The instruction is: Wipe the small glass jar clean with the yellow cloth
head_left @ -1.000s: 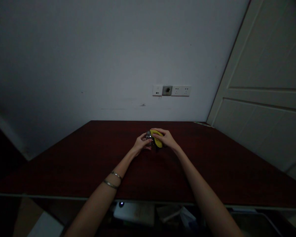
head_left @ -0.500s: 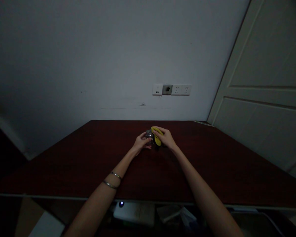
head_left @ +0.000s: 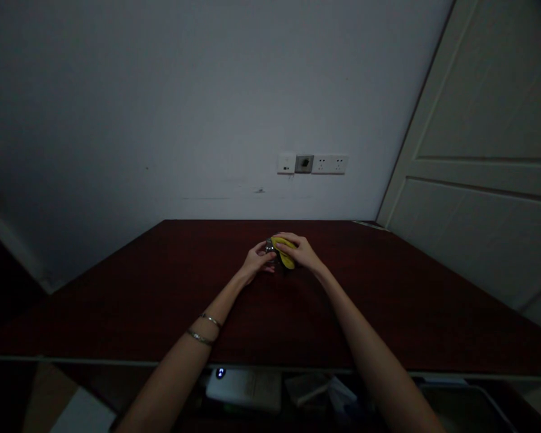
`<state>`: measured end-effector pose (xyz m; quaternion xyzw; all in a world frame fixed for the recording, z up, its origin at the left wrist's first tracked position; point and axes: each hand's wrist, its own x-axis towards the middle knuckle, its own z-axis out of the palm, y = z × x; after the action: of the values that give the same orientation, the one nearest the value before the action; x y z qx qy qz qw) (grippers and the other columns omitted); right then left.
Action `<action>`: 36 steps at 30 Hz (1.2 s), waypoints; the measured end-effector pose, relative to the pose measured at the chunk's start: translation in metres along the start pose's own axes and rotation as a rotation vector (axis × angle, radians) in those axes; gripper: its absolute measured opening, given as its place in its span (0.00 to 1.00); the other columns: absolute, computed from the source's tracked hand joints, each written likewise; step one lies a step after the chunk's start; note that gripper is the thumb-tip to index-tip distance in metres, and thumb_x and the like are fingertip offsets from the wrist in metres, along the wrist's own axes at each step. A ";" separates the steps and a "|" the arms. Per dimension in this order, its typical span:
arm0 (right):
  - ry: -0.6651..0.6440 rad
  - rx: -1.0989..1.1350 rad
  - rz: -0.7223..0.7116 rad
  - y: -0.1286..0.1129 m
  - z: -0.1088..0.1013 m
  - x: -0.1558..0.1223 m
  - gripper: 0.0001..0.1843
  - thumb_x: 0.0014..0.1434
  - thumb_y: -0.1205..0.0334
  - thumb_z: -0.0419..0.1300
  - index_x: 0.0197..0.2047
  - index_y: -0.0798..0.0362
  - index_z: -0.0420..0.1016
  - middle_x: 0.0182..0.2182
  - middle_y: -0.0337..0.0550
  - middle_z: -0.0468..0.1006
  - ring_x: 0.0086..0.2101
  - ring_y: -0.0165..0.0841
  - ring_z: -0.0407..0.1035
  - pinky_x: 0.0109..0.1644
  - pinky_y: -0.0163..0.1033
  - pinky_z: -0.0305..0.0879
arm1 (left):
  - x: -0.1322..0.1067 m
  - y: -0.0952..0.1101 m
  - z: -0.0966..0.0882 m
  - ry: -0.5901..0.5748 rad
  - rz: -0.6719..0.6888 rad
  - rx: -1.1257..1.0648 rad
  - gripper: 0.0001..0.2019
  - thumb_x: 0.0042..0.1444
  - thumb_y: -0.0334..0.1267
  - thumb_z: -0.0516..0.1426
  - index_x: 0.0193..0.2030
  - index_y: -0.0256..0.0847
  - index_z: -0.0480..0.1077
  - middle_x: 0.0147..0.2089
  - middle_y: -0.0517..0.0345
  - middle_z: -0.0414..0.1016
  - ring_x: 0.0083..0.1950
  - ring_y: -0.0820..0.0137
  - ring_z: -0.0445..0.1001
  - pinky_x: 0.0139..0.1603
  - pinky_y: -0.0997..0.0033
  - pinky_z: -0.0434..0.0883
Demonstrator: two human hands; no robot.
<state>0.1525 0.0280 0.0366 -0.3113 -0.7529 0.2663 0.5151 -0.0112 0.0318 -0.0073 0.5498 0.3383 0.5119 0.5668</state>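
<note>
My left hand (head_left: 256, 261) is closed around a small, shiny, clear jar (head_left: 269, 246), probably glass, near the middle of the dark red table (head_left: 198, 288). Fingers and cloth hide most of the jar. In my right hand (head_left: 301, 249) is a folded yellow cloth (head_left: 285, 255), pressed against the jar's right side and upper part. A darker underside of the cloth shows below it. Two metal bangles (head_left: 200, 337) circle my left forearm.
A pale wall with sockets (head_left: 328, 164) rises behind the table. A panelled door (head_left: 478, 174) stands at the right. Under the table's front edge lie a white device with a lit display (head_left: 246, 388) and some bags or papers (head_left: 311, 391), dimly seen.
My right hand has moved slightly left with the yellow cloth, which now covers more of the jar. My left hand keeps its hold in nearly the same place.
</note>
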 end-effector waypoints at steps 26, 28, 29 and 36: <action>0.167 -0.126 -0.002 0.011 0.006 0.001 0.15 0.50 0.56 0.58 0.41 0.50 0.75 0.42 0.44 0.75 0.43 0.36 0.68 0.51 0.43 0.61 | 0.002 0.001 0.005 0.011 0.056 0.177 0.46 0.29 0.37 0.67 0.58 0.34 0.55 0.40 0.49 0.69 0.29 0.72 0.69 0.19 0.73 0.71; 0.223 -0.056 0.067 0.012 0.005 0.002 0.16 0.50 0.56 0.58 0.41 0.52 0.74 0.42 0.45 0.76 0.42 0.36 0.69 0.50 0.43 0.62 | 0.001 0.001 0.006 0.021 0.037 0.164 0.47 0.28 0.36 0.67 0.59 0.34 0.54 0.41 0.49 0.69 0.28 0.73 0.70 0.20 0.71 0.72; 0.232 -0.011 0.095 0.013 0.004 0.002 0.17 0.49 0.55 0.58 0.42 0.52 0.74 0.42 0.46 0.76 0.42 0.36 0.69 0.50 0.43 0.63 | 0.001 0.001 0.006 0.021 0.028 0.158 0.47 0.29 0.36 0.67 0.59 0.34 0.54 0.41 0.49 0.69 0.27 0.73 0.70 0.19 0.71 0.72; 0.118 0.154 0.128 0.012 -0.005 0.003 0.20 0.47 0.54 0.60 0.43 0.54 0.73 0.43 0.46 0.75 0.43 0.36 0.69 0.50 0.42 0.63 | 0.000 0.002 0.003 0.006 -0.018 0.067 0.39 0.38 0.42 0.64 0.57 0.36 0.55 0.35 0.53 0.70 0.19 0.77 0.68 0.19 0.70 0.72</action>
<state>0.1591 0.0388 0.0316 -0.3335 -0.6771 0.3368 0.5629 -0.0090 0.0309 -0.0049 0.5642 0.3617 0.4967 0.5515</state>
